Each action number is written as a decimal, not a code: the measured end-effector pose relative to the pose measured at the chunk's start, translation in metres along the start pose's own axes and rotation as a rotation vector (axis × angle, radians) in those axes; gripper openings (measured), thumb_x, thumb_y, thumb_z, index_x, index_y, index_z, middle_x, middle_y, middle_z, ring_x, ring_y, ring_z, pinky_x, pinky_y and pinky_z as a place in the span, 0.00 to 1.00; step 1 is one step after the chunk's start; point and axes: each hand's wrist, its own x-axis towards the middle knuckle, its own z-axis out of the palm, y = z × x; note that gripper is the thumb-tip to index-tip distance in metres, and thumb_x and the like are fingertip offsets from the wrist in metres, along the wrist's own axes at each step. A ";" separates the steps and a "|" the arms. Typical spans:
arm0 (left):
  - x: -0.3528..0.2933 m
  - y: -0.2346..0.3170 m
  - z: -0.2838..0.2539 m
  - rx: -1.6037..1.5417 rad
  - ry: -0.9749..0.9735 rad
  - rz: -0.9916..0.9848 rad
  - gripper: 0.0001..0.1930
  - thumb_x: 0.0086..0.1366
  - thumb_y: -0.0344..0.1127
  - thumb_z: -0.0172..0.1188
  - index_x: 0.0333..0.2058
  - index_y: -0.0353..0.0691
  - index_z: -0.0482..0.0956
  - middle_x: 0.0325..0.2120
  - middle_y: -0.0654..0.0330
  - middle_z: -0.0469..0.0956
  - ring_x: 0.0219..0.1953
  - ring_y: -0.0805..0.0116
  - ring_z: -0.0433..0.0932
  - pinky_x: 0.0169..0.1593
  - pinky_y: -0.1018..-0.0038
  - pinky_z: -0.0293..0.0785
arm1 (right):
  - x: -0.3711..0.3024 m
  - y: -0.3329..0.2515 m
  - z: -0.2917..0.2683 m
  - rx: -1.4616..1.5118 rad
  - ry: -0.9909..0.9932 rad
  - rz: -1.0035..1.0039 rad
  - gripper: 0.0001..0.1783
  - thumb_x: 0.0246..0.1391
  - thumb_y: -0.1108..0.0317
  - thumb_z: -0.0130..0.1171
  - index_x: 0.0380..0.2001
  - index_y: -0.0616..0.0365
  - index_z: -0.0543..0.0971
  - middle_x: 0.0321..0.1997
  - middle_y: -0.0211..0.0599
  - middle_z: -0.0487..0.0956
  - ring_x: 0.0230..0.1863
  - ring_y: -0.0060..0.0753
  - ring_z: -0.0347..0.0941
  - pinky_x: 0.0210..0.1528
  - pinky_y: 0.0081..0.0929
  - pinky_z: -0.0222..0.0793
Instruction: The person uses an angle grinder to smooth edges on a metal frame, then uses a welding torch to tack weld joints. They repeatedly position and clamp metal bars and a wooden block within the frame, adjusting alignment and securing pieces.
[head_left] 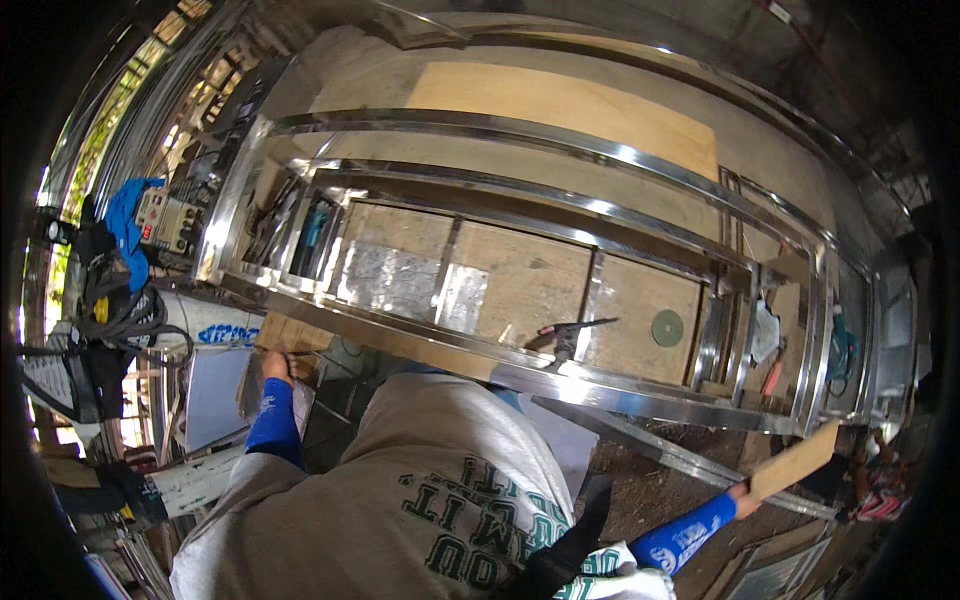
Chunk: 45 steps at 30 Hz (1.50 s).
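Note:
My right hand is out to the lower right, closed on the near end of a flat pale wooden board. The board slants up toward the right end of a shiny metal frame. On the other side, my left hand grips the edge of a brown wooden board just below the frame's left part; its fingers are partly hidden. Inside the frame, a dark torch-like tool lies across the near rail. A round green disc rests on the panel to its right.
A blue cloth hangs beside a control box at the left. Below stands a white cylinder with cables near it. A large plywood sheet lies beyond the frame. Another person is at the far right. A teal power tool sits nearby.

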 end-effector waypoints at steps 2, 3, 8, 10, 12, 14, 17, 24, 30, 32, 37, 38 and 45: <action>-0.021 -0.038 0.011 0.019 -0.064 -0.130 0.09 0.69 0.42 0.54 0.37 0.46 0.78 0.25 0.59 0.79 0.21 0.66 0.77 0.19 0.71 0.72 | -0.038 0.014 -0.004 0.178 -0.015 -0.105 0.28 0.51 0.58 0.68 0.53 0.61 0.81 0.49 0.59 0.83 0.51 0.65 0.79 0.53 0.54 0.74; -0.023 -0.044 0.013 0.041 -0.082 -0.155 0.09 0.68 0.43 0.56 0.38 0.45 0.79 0.27 0.58 0.80 0.22 0.64 0.79 0.21 0.71 0.75 | -0.061 0.028 -0.011 0.173 -0.071 -0.061 0.30 0.52 0.57 0.69 0.54 0.65 0.79 0.47 0.64 0.83 0.51 0.67 0.79 0.52 0.54 0.74; 0.017 -0.053 0.025 0.467 -0.603 -0.226 0.14 0.68 0.42 0.63 0.46 0.40 0.83 0.34 0.53 0.84 0.28 0.64 0.83 0.31 0.69 0.81 | -0.188 0.051 -0.048 0.952 -0.315 0.565 0.38 0.73 0.42 0.46 0.57 0.75 0.76 0.59 0.57 0.78 0.57 0.48 0.75 0.60 0.41 0.68; 0.006 -0.059 0.046 0.522 -0.774 -0.288 0.15 0.69 0.41 0.64 0.48 0.38 0.84 0.35 0.52 0.85 0.29 0.65 0.83 0.33 0.69 0.82 | -0.207 0.037 -0.071 1.023 -0.489 0.581 0.39 0.71 0.41 0.47 0.61 0.72 0.74 0.61 0.51 0.77 0.59 0.46 0.73 0.63 0.40 0.67; -0.002 -0.037 0.074 0.653 -0.864 -0.311 0.14 0.70 0.38 0.63 0.49 0.36 0.82 0.37 0.50 0.85 0.31 0.64 0.84 0.33 0.70 0.82 | -0.232 0.021 -0.093 1.258 -0.606 0.510 0.39 0.71 0.40 0.48 0.64 0.69 0.72 0.62 0.47 0.76 0.59 0.45 0.73 0.64 0.40 0.67; 0.001 -0.017 0.076 0.733 -0.931 -0.336 0.13 0.70 0.36 0.63 0.49 0.35 0.82 0.37 0.50 0.86 0.32 0.63 0.85 0.34 0.70 0.82 | -0.241 -0.012 -0.115 1.391 -0.828 0.438 0.37 0.71 0.41 0.49 0.65 0.64 0.71 0.62 0.42 0.75 0.59 0.42 0.73 0.65 0.39 0.67; 0.021 0.001 0.080 0.748 -1.071 -0.340 0.12 0.70 0.35 0.63 0.48 0.36 0.81 0.37 0.52 0.86 0.35 0.62 0.86 0.36 0.71 0.82 | -0.260 -0.072 -0.152 1.494 -0.930 0.290 0.32 0.72 0.45 0.48 0.60 0.64 0.75 0.58 0.41 0.77 0.56 0.36 0.75 0.61 0.37 0.70; 0.042 0.028 0.049 0.699 -1.185 -0.301 0.11 0.64 0.27 0.66 0.43 0.32 0.79 0.41 0.48 0.86 0.39 0.59 0.87 0.39 0.68 0.84 | -0.351 -0.249 -0.278 1.371 -0.979 -0.224 0.24 0.73 0.50 0.49 0.48 0.63 0.78 0.46 0.35 0.81 0.46 0.27 0.76 0.52 0.28 0.73; 0.074 0.030 -0.006 0.387 -1.158 -0.294 0.06 0.60 0.21 0.63 0.33 0.35 0.74 0.38 0.42 0.84 0.36 0.55 0.87 0.35 0.67 0.83 | -0.435 -0.372 -0.316 1.393 -0.957 -0.361 0.21 0.74 0.56 0.49 0.48 0.66 0.78 0.44 0.36 0.80 0.45 0.26 0.75 0.51 0.27 0.71; 0.078 0.042 -0.017 0.283 -1.103 -0.234 0.07 0.57 0.18 0.59 0.31 0.36 0.71 0.33 0.43 0.83 0.30 0.59 0.85 0.28 0.69 0.80 | -0.466 -0.411 -0.316 1.558 -0.965 -0.297 0.19 0.74 0.59 0.50 0.49 0.67 0.78 0.45 0.37 0.80 0.45 0.27 0.75 0.52 0.28 0.71; 0.102 0.092 -0.012 -0.132 -0.913 0.075 0.01 0.61 0.26 0.55 0.32 0.36 0.73 0.30 0.50 0.80 0.21 0.67 0.74 0.26 0.72 0.70 | -0.517 -0.514 -0.325 1.563 -0.965 -0.404 0.19 0.75 0.60 0.49 0.44 0.67 0.80 0.37 0.31 0.79 0.37 0.20 0.71 0.42 0.21 0.68; 0.119 0.097 -0.010 -0.170 -0.921 0.063 0.05 0.63 0.29 0.55 0.36 0.36 0.76 0.33 0.51 0.81 0.25 0.67 0.76 0.29 0.71 0.72 | -0.515 -0.534 -0.304 1.558 -0.972 -0.462 0.19 0.74 0.59 0.50 0.44 0.67 0.80 0.36 0.29 0.79 0.35 0.18 0.69 0.39 0.20 0.66; 0.051 0.189 0.084 -0.190 -1.001 0.257 0.21 0.69 0.45 0.63 0.53 0.36 0.80 0.44 0.52 0.83 0.45 0.69 0.81 0.44 0.68 0.78 | -0.552 -0.610 -0.260 1.659 -1.203 -0.495 0.18 0.74 0.62 0.52 0.44 0.68 0.81 0.36 0.27 0.80 0.38 0.15 0.68 0.41 0.17 0.63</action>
